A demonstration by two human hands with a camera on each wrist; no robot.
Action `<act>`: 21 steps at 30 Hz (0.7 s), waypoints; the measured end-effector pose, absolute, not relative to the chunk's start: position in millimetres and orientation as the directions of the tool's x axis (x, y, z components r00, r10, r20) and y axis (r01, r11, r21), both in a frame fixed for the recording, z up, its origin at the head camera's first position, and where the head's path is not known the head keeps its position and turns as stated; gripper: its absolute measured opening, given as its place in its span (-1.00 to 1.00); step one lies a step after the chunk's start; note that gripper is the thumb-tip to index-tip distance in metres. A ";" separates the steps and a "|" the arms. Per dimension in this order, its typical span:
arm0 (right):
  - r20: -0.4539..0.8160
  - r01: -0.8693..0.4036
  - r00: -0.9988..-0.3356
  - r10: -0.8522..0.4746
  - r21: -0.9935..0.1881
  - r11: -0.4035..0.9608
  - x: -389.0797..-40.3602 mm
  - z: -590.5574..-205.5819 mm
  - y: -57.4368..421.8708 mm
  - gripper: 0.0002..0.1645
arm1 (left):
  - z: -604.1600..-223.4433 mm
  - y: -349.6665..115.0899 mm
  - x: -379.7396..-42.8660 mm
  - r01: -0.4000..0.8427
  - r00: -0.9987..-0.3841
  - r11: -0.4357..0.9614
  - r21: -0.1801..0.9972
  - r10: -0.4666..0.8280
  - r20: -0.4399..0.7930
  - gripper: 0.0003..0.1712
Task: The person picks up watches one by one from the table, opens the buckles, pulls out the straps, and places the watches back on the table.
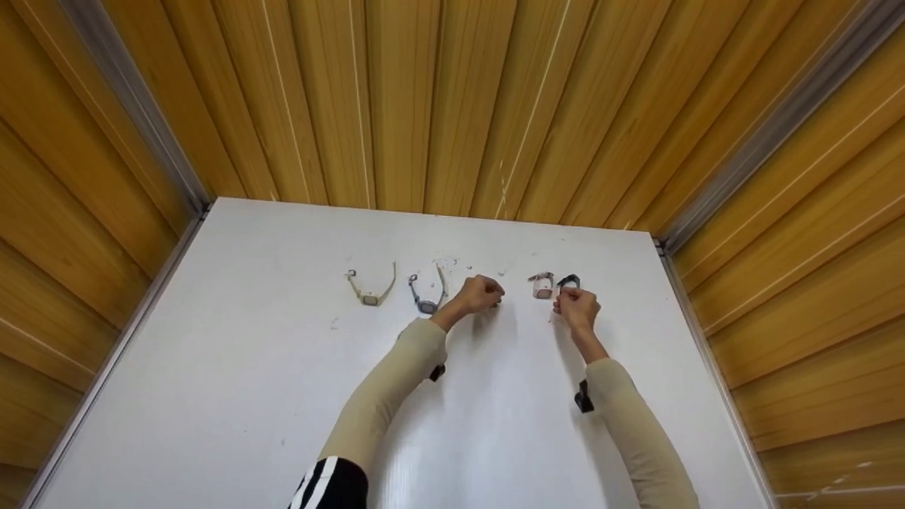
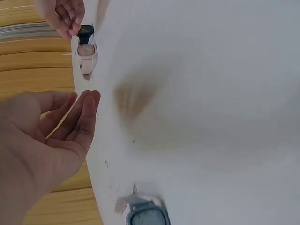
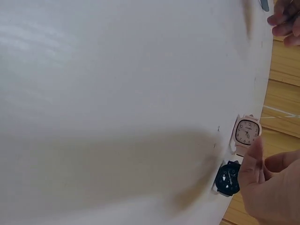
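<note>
My left hand hovers above the white table, its fingers loosely bent and holding nothing; the left wrist view shows a gap inside the bent fingers. On the right, my right hand is at a black wristwatch, which stands with its strap looped behind. Its fingertips overlap the watch's edge, so whether they pinch it is hidden. Beside that stands a pink wristwatch, also looped. Left of my left hand, a blue wristwatch lies with its strap spread, and a pale yellow wristwatch lies farther left, likewise unfastened.
The white table ends at a wood-patterned panel wall at the back, with similar walls on both sides. Small dark marks are scattered near the blue watch. Metal rails run along the wall corners.
</note>
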State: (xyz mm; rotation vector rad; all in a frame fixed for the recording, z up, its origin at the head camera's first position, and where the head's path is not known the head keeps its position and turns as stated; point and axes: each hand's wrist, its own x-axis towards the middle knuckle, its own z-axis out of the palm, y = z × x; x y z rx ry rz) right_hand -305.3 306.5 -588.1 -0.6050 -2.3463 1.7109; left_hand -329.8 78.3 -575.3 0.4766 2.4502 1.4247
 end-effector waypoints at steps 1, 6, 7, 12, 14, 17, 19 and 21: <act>-0.091 0.223 -0.904 0.417 -0.934 0.279 -307.2 -589.4 307.3 -0.63 | -578.0 86.3 -331.1 0.118 -0.914 0.450 0.885 0.397 -0.080 -0.71; -0.073 0.235 -0.920 0.386 -0.890 0.392 -315.7 -596.3 306.9 -0.59 | -592.2 123.5 -335.3 -0.071 -0.931 0.336 0.939 0.315 -0.183 -0.62; -0.068 0.239 -0.922 0.382 -0.874 0.423 -316.5 -598.3 304.3 -0.59 | -595.2 128.0 -334.8 -0.102 -0.933 0.316 0.943 0.299 -0.202 -0.60; -0.106 0.258 -0.933 0.344 -0.864 0.433 -318.1 -604.0 292.3 -0.61 | -603.3 143.0 -333.5 -0.195 -0.933 0.252 0.948 0.251 -0.259 -0.54; -0.112 0.242 -0.940 0.321 -0.884 0.400 -319.7 -604.2 289.5 -0.64 | -602.7 146.4 -334.5 -0.206 -0.933 0.238 0.949 0.245 -0.264 -0.53; -0.096 0.219 -0.944 0.315 -0.897 0.383 -322.6 -603.0 289.5 -0.67 | -600.4 149.4 -336.5 -0.194 -0.937 0.265 0.944 0.235 -0.258 -0.56; -0.101 0.231 -0.938 0.331 -0.896 0.380 -323.9 -602.3 292.4 -0.67 | -598.6 150.6 -337.7 -0.188 -0.941 0.291 0.938 0.219 -0.257 -0.60; -0.133 0.266 -0.926 0.353 -0.893 0.362 -324.3 -602.3 296.7 -0.67 | -597.2 151.6 -338.4 -0.193 -0.943 0.304 0.933 0.204 -0.262 -0.64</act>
